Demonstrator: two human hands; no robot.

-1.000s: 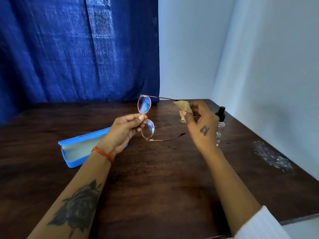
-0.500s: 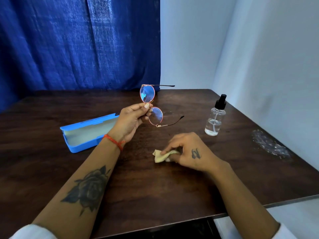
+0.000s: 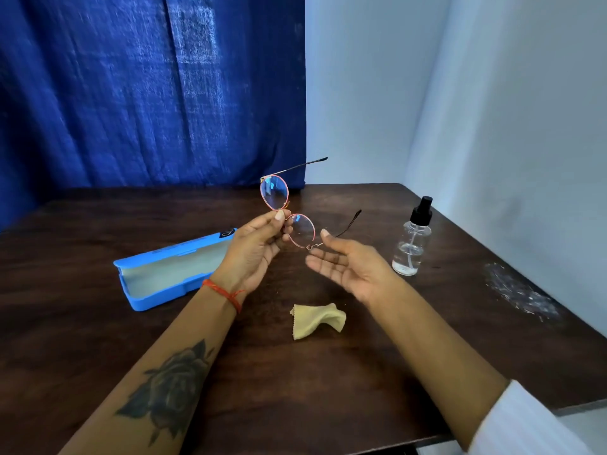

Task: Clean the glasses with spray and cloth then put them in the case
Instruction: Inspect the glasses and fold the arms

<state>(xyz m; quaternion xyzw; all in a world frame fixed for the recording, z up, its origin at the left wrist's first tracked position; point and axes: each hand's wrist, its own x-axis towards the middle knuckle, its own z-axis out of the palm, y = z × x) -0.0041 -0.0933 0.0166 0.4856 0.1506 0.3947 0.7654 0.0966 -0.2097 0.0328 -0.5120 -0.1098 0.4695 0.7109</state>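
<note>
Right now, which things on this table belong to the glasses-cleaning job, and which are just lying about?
Belongs to the job:
- glasses, pinched at the bridge by the left hand
- yellow cloth, lying on the table
- spray bottle, standing upright
- open blue case
- right hand, open, holding nothing

Just lying about:
- crumpled clear plastic
- blue curtain

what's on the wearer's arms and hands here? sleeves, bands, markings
Left hand: bare, with a red-orange thread band at the wrist and a dark rose tattoo on the forearm. Right hand: bare, no band or marking visible from this side; a white ribbed sleeve cuff sits far up the forearm.
</note>
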